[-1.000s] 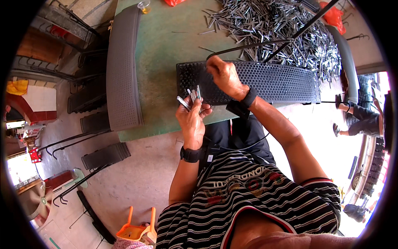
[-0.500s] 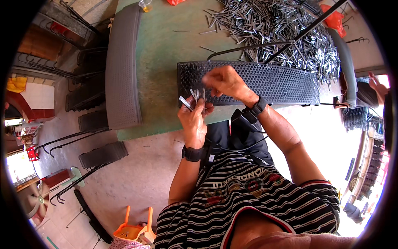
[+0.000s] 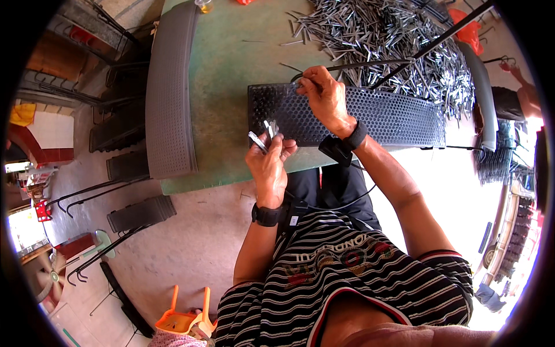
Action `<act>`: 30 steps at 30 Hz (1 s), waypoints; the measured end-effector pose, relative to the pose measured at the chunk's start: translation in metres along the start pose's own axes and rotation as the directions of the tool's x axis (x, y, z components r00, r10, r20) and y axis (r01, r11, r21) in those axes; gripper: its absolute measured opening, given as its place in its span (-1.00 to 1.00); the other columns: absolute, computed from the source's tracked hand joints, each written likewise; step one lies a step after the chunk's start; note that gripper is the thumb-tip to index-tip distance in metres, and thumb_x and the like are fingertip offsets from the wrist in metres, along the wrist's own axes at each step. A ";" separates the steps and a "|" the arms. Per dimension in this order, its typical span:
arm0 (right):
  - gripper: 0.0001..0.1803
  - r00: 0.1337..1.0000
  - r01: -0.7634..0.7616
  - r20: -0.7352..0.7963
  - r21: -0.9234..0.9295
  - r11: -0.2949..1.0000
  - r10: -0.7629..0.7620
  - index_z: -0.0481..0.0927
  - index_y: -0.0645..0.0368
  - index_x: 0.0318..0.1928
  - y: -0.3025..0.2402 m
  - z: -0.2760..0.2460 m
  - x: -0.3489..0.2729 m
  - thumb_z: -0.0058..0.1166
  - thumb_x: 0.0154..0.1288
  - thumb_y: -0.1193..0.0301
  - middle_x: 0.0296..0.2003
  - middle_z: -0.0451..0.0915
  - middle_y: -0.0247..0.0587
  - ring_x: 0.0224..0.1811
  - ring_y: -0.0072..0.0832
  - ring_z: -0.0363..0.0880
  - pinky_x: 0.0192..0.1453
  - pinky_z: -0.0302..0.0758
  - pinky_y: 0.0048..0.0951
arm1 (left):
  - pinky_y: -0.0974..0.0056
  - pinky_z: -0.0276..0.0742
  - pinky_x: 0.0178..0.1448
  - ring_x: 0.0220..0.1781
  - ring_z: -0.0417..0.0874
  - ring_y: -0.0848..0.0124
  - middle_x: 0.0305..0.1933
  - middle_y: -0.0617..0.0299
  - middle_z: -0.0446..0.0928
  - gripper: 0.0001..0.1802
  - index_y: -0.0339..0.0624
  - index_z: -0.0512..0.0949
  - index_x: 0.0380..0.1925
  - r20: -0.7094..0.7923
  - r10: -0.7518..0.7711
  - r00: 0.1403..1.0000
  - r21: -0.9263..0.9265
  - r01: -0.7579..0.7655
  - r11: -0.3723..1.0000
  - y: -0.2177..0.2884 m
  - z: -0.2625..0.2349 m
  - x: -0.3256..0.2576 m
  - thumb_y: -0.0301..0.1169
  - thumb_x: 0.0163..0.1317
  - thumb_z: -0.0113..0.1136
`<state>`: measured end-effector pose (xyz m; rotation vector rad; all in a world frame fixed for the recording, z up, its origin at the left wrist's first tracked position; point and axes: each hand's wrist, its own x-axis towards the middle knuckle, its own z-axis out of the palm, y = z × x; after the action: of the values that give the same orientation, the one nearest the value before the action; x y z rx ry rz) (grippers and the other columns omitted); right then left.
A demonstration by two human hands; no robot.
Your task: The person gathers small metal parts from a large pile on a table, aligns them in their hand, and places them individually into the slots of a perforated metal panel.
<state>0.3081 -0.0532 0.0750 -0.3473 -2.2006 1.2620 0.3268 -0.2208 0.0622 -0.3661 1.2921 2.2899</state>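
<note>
My left hand (image 3: 268, 168) is closed around several thin silvery metal strips (image 3: 258, 140), which stick up past its fingers by the near left part of a black honeycomb-holed panel (image 3: 399, 118). The panel lies lengthwise along the table's near edge, with a bent black rod frame (image 3: 393, 81) rising from its far side. Over the panel's far edge, left of its middle, my right hand (image 3: 327, 101) is pinched, thumb against fingers. Whatever lies between those fingertips is too small to make out.
A big heap of loose metal strips (image 3: 393, 52) covers the far right of the green table (image 3: 222, 87). A long grey perforated panel (image 3: 169, 98) lies along the left edge, near a small cup (image 3: 204, 6). An orange stool (image 3: 182, 321) stands on the floor. Another person's arm (image 3: 523, 87) shows at right.
My right hand has moved away from the left hand, toward the panel's far edge and slightly right. The left hand stays nearly in place with its strips. The person's arm at right has shifted.
</note>
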 end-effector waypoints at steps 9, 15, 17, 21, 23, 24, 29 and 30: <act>-0.91 0.963 0.255 0.167 -0.305 0.918 -0.212 0.48 0.25 -0.34 0.021 0.008 0.001 0.03 0.18 0.48 -0.49 0.58 0.02 -0.51 -0.07 0.57 -0.41 0.51 -0.27 | 0.31 0.56 -0.37 -0.48 0.57 0.40 -0.35 0.17 0.53 -0.83 -0.32 0.49 -0.23 0.009 -0.015 1.000 0.030 0.015 0.999 0.001 -0.005 0.003 -0.51 0.18 0.16; -0.85 0.951 0.012 0.306 -0.179 0.984 0.044 0.59 0.28 -0.42 -0.009 -0.002 -0.008 0.13 0.13 0.42 -0.63 0.56 -0.10 -0.62 -0.31 0.55 -0.51 0.47 -0.41 | 0.30 0.57 -0.37 -0.46 0.59 0.37 -0.34 0.14 0.54 -0.81 -0.34 0.48 -0.20 0.024 -0.032 0.999 0.047 0.031 0.998 0.001 -0.001 0.005 -0.53 0.18 0.15; -0.86 0.806 -0.173 0.576 0.014 0.985 0.134 0.61 0.31 -0.41 -0.009 -0.005 -0.014 0.15 0.13 0.45 -0.67 0.55 -0.23 -0.66 -0.60 0.52 -0.56 0.44 -0.57 | 0.28 0.58 -0.35 -0.45 0.60 0.35 -0.34 0.12 0.54 -0.79 -0.35 0.47 -0.17 0.038 -0.034 0.999 0.045 0.033 0.998 -0.003 0.001 0.007 -0.54 0.18 0.14; -0.87 0.866 -0.401 0.362 0.093 0.911 0.345 0.58 0.35 -0.38 -0.011 -0.010 -0.013 0.09 0.18 0.50 -0.59 0.59 -0.25 -0.62 -0.65 0.54 -0.55 0.46 -0.64 | 0.25 0.62 -0.30 -0.40 0.61 0.32 -0.31 0.09 0.54 -0.75 -0.39 0.45 -0.12 0.030 -0.035 0.999 0.042 0.033 0.999 -0.007 0.004 0.008 -0.57 0.19 0.11; -0.87 0.907 -0.352 0.296 0.139 0.925 0.301 0.55 0.37 -0.36 -0.012 -0.013 -0.006 0.06 0.22 0.51 -0.57 0.60 -0.22 -0.59 -0.60 0.58 -0.54 0.50 -0.63 | 0.24 0.62 -0.28 -0.38 0.62 0.31 -0.30 0.07 0.54 -0.75 -0.41 0.44 -0.11 0.022 -0.031 0.999 0.040 0.030 0.999 -0.007 0.004 0.009 -0.57 0.19 0.10; -0.86 0.910 -0.357 0.283 0.159 0.920 0.304 0.55 0.38 -0.36 -0.013 -0.014 -0.004 0.05 0.23 0.50 -0.57 0.60 -0.21 -0.58 -0.58 0.59 -0.53 0.51 -0.62 | 0.24 0.62 -0.27 -0.38 0.62 0.30 -0.29 0.06 0.54 -0.75 -0.42 0.44 -0.12 0.023 -0.029 0.999 0.038 0.028 0.999 -0.006 0.003 0.009 -0.58 0.19 0.10; -0.83 0.765 -0.578 0.497 0.247 0.778 0.411 0.54 0.38 -0.35 -0.014 -0.019 -0.005 0.07 0.23 0.46 -0.56 0.60 -0.21 -0.60 -0.56 0.59 -0.56 0.51 -0.62 | 0.26 0.62 -0.26 -0.38 0.61 0.33 -0.29 0.10 0.54 -0.76 -0.38 0.45 -0.13 0.011 -0.045 0.999 0.020 0.045 0.999 -0.002 0.006 0.008 -0.56 0.19 0.11; -0.82 0.766 -0.552 0.509 0.208 0.808 0.393 0.54 0.38 -0.36 -0.015 -0.019 -0.007 0.07 0.23 0.46 -0.56 0.60 -0.21 -0.60 -0.57 0.59 -0.56 0.50 -0.63 | 0.27 0.62 -0.26 -0.39 0.61 0.35 -0.30 0.12 0.55 -0.77 -0.37 0.46 -0.14 0.029 -0.047 0.998 0.025 0.046 0.999 -0.002 0.009 0.009 -0.55 0.19 0.12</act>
<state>0.3260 -0.0514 0.0921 -0.5510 -2.2572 2.1741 0.3205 -0.2098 0.0619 -0.3494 1.2825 2.2310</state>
